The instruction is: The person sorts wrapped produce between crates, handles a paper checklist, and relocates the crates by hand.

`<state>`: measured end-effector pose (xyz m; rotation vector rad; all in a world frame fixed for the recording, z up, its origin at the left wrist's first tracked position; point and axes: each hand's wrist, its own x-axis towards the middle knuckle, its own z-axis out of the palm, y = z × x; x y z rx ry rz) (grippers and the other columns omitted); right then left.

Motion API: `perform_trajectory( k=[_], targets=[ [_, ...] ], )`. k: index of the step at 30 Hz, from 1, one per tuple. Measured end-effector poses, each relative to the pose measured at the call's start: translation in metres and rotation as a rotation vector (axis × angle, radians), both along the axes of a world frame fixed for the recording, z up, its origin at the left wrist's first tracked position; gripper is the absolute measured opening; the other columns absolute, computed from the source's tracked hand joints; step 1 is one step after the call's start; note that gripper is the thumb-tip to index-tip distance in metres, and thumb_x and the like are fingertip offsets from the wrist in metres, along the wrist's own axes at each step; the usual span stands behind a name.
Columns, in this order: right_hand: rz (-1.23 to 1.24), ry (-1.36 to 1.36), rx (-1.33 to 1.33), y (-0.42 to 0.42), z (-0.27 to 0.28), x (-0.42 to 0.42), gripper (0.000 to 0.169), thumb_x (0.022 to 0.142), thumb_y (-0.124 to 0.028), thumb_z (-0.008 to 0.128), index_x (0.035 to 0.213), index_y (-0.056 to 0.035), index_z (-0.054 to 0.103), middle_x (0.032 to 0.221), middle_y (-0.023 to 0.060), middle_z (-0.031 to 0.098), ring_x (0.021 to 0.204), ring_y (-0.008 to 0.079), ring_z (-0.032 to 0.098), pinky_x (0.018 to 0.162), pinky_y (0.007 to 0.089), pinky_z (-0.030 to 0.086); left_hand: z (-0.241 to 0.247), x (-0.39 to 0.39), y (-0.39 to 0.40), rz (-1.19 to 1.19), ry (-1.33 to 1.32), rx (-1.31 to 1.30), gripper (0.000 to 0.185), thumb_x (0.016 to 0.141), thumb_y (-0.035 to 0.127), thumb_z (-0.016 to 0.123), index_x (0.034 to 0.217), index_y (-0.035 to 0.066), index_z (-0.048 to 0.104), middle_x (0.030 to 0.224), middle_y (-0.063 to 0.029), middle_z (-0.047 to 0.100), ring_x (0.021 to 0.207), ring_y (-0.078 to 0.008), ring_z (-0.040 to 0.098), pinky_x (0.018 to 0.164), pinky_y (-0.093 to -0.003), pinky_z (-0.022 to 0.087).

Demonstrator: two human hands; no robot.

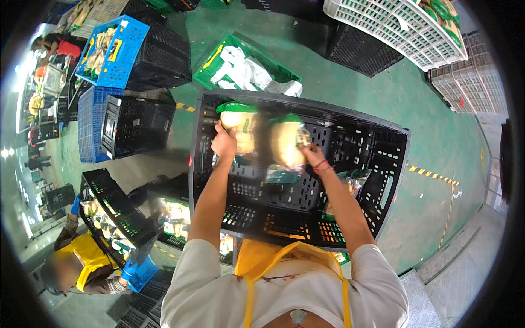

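Before me is a large black plastic crate with slotted walls and floor. My left hand grips the left side of a green-topped bag of pale yellow food at the crate's far left corner. To its right, my right hand holds the right edge of a second such bag, blurred by motion. What is inside the bags is too blurred to name. More clear-and-green packages lie at the crate's right side, partly hidden behind my right forearm.
Beyond the crate, a green crate on the floor holds white material. Black crates and a blue crate of packages stand left. At lower left, a person in blue gloves holds a filled black crate. A white crate stands upper right.
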<state>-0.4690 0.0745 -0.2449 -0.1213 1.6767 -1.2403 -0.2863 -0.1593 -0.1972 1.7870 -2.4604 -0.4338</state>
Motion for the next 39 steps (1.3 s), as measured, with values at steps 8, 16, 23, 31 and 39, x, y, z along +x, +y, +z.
perform_trajectory(
  k=[8, 16, 23, 31, 39],
  targets=[
    [-0.081, -0.053, -0.034, -0.047, 0.002, 0.028, 0.062, 0.068, -0.041, 0.067, 0.106, 0.006, 0.05, 0.096, 0.0137, 0.057, 0.084, 0.0181, 0.055, 0.073, 0.029, 0.044, -0.02, 0.017, 0.005, -0.028, 0.414, 0.135, 0.045, 0.078, 0.019, 0.057, 0.118, 0.012, 0.036, 0.073, -0.008, 0.06, 0.065, -0.029, 0.058, 0.058, -0.0396, 0.043],
    [-0.226, 0.032, -0.135, -0.053, -0.004, 0.062, 0.051, 0.071, -0.033, 0.067, 0.101, 0.0041, 0.051, 0.093, 0.0099, 0.058, 0.083, 0.0158, 0.054, 0.071, 0.0273, 0.043, 0.003, 0.011, 0.006, -0.181, 0.27, -0.205, 0.037, 0.075, 0.011, 0.059, 0.11, 0.01, 0.046, 0.076, -0.0058, 0.056, 0.074, -0.0259, 0.052, 0.063, -0.0392, 0.041],
    [-0.192, 0.343, -0.086, -0.065, -0.008, 0.068, 0.046, 0.075, -0.031, 0.064, 0.1, 0.0043, 0.047, 0.09, 0.0102, 0.056, 0.081, 0.014, 0.052, 0.069, 0.026, 0.043, 0.011, 0.008, 0.004, -0.22, 0.299, -0.364, 0.029, 0.075, 0.007, 0.055, 0.103, 0.007, 0.048, 0.075, -0.0064, 0.056, 0.074, -0.0275, 0.051, 0.066, -0.0421, 0.041],
    [-0.093, 0.453, 0.077, -0.059, -0.047, 0.066, 0.047, 0.073, -0.039, 0.063, 0.09, 0.0044, 0.056, 0.08, 0.0105, 0.059, 0.071, 0.0174, 0.052, 0.067, 0.0316, 0.044, 0.032, 0.009, 0.034, -0.385, 0.06, -0.152, 0.062, 0.076, 0.018, 0.054, 0.127, -0.005, 0.027, 0.134, -0.0202, 0.023, 0.124, -0.0328, 0.023, 0.1, -0.0421, 0.02],
    [-0.005, 0.394, 0.034, -0.058, -0.022, 0.065, 0.053, 0.068, -0.044, 0.063, 0.092, 0.0025, 0.058, 0.092, 0.0233, 0.056, 0.089, 0.0334, 0.049, 0.08, 0.0377, 0.039, 0.024, 0.017, 0.03, -0.426, 0.004, -0.122, 0.068, 0.076, 0.02, 0.056, 0.129, -0.006, 0.022, 0.136, -0.02, 0.017, 0.121, -0.0322, 0.028, 0.1, -0.0427, 0.021]
  ],
)
